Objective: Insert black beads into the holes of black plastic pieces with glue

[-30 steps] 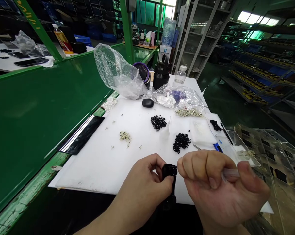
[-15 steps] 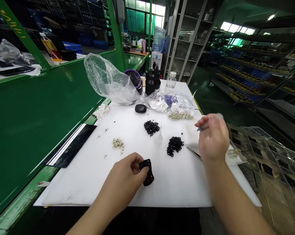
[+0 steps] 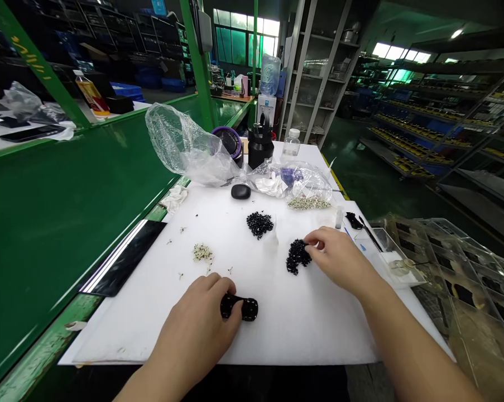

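Note:
My left hand (image 3: 199,315) grips a small, dark, curved part (image 3: 249,309) with pale dots along it, low over the white table board (image 3: 293,329). My right hand (image 3: 335,254) has thumb and fingers pinched together at the right edge of a pile of tiny black pieces (image 3: 296,258). What lies between its fingertips is too small to make out. A second heap of black pieces (image 3: 259,224) sits farther back. To the left lies a small pile of pale pieces (image 3: 201,252), with a few scattered around it. A small translucent dropper bottle (image 3: 270,240) stands between the black heaps.
Along the back are a clear plastic bag (image 3: 185,151), a black oval case (image 3: 240,191), a black flask (image 3: 260,148) and a bag with pale pieces (image 3: 309,202). A dark glossy panel (image 3: 126,259) lies left. At right are a black-handled tool (image 3: 371,233) and a compartment tray (image 3: 448,257).
My right hand has come down and left from above the board's right side to the black pile, without the thin tool it held. The part in my left hand has turned from upright to sideways.

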`<state>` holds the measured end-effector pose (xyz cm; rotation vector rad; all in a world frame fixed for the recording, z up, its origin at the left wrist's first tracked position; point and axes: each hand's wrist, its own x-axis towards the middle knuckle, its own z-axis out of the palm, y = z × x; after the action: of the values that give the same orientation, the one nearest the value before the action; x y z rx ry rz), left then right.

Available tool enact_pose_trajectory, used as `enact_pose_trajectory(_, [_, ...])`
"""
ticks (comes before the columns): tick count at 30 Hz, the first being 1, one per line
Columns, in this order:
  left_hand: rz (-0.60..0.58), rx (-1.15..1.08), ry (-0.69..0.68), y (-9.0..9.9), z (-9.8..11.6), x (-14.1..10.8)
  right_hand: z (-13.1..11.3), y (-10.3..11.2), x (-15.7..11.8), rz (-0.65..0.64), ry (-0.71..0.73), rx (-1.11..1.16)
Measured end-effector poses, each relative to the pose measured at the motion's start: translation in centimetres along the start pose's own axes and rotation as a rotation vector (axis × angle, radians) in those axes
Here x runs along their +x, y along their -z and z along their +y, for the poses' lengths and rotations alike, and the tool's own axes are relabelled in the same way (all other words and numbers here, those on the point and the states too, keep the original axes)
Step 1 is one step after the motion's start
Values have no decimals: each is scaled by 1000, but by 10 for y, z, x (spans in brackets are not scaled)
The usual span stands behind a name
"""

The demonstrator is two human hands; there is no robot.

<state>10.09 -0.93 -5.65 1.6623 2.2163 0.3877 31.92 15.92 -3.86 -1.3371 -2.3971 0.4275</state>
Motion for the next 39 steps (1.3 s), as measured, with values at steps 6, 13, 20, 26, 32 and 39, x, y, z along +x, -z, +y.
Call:
enact_pose_trajectory(6, [-25,-55,-242,1,-7,0,10,-10,24,-90,-45,-134])
enact_pose_trajectory(13, [-122,-178,-223,10,-3,2,-7,2,18,-255,44,-52])
enact_pose_trajectory(20, [-240,-249,-59,21,4,2,-22,-10,-2,-344,143,18])
enact_pose_trajectory(26, [-213,-599,192,26,5,9,-27,-27,-10,-296,160,-78])
enact_pose_trajectory(32, [-306,-843,219,31,4,12,-31,-35,-13,-232,186,-149])
enact_pose_trajectory(39, [-325,-877,233,34,6,13,-30,-28,-10,-168,150,-19])
